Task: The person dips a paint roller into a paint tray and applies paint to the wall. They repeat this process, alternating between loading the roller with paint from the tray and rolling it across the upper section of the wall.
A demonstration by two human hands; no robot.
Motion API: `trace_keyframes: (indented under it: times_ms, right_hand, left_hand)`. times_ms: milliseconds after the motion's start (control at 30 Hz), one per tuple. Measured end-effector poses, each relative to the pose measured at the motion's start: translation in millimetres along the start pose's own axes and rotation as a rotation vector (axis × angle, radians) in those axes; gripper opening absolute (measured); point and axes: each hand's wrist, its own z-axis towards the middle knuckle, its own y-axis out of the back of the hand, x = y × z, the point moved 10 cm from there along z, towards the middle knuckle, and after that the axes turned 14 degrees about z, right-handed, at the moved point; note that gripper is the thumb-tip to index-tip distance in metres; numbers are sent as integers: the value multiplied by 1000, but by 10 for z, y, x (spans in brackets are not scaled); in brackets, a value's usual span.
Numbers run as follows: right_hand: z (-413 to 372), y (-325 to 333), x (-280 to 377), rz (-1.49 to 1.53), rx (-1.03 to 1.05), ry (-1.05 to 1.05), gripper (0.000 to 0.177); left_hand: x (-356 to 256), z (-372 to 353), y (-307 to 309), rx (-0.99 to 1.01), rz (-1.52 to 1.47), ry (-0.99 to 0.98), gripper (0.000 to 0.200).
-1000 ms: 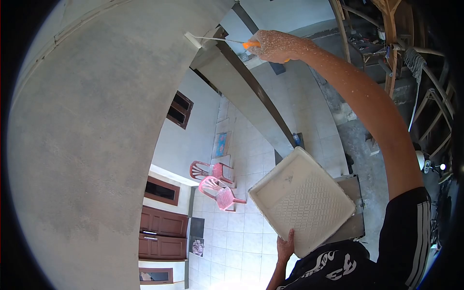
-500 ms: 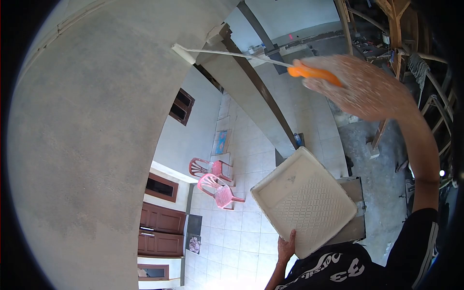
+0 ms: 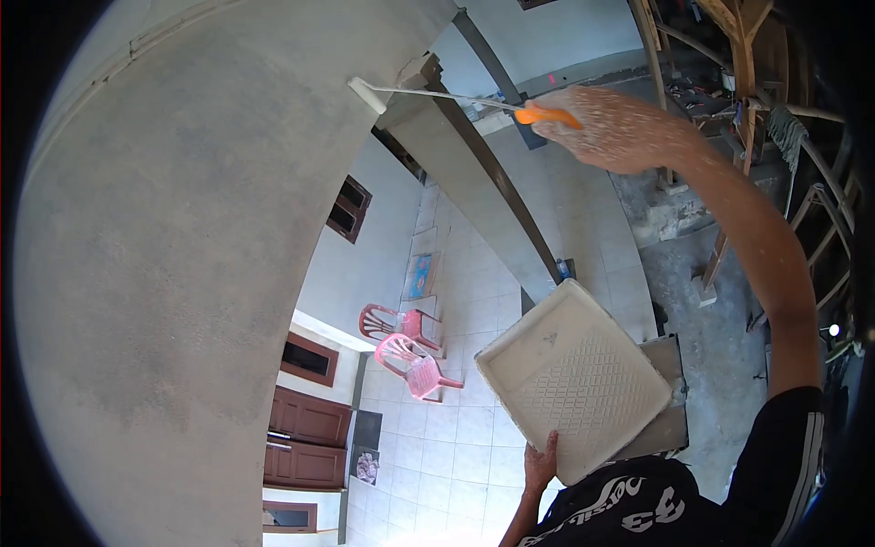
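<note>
My right hand (image 3: 620,129), speckled with pale paint, is wrapped round the orange handle of a paint roller (image 3: 366,95). The roller's thin metal rod stretches left, and its narrow cream sleeve lies against the grey wall (image 3: 182,237) near the wall's edge. Low in the view, my left hand (image 3: 541,463) grips the near edge of a cream paint tray (image 3: 583,374), thumb over the rim. Raised ridges cover much of the tray's bottom, which is coated in pale paint.
A long beam or pillar (image 3: 474,191) runs just beside the roller. Far below on the tiled floor (image 3: 465,419) stand two pink plastic chairs (image 3: 421,372). Brown doors (image 3: 308,438) show at lower left. Wooden poles (image 3: 749,55) and clutter fill the right side.
My right hand has moved left and slightly up with the roller. The roller's sleeve has shifted a little to the right in view. My left hand and the tray stay nearly still.
</note>
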Motion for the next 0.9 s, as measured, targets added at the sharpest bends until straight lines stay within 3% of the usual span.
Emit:
trace_keyframes:
  times_ms: [67, 167, 300, 367, 400, 500, 567, 633, 900]
  right_hand:
    - [146, -85, -74, 10, -63, 14, 33]
    - [-53, -71, 44, 38, 111, -103, 34]
    - [-548, 154, 241, -10, 28, 78, 50]
    - [-739, 281, 209, -100, -118, 160, 50]
    - [-713, 273, 186, -66, -76, 107, 49]
    - [-526, 288, 172, -2, -20, 56, 44]
    - [-237, 182, 98, -17, -59, 179, 39]
    - [91, -13, -42, -16, 168, -80, 44]
    - [936, -121, -265, 59, 81, -77, 44]
  left_hand:
    - [-17, -3, -2, 4, -1, -20, 45]
    - [18, 10, -8, -4, -10, -46, 45]
    - [-53, -9, 16, -1, 21, -11, 44]
    - [-93, -19, 27, -3, 28, -11, 44]
    - [-107, -21, 28, -2, 35, -12, 44]
    - [-48, 6, 7, 3, 20, -40, 44]
    - [-59, 2, 11, -5, 18, -41, 44]
    - [-60, -18, 18, -16, 19, -37, 44]
    - [-186, -60, 53, -33, 58, -14, 44]
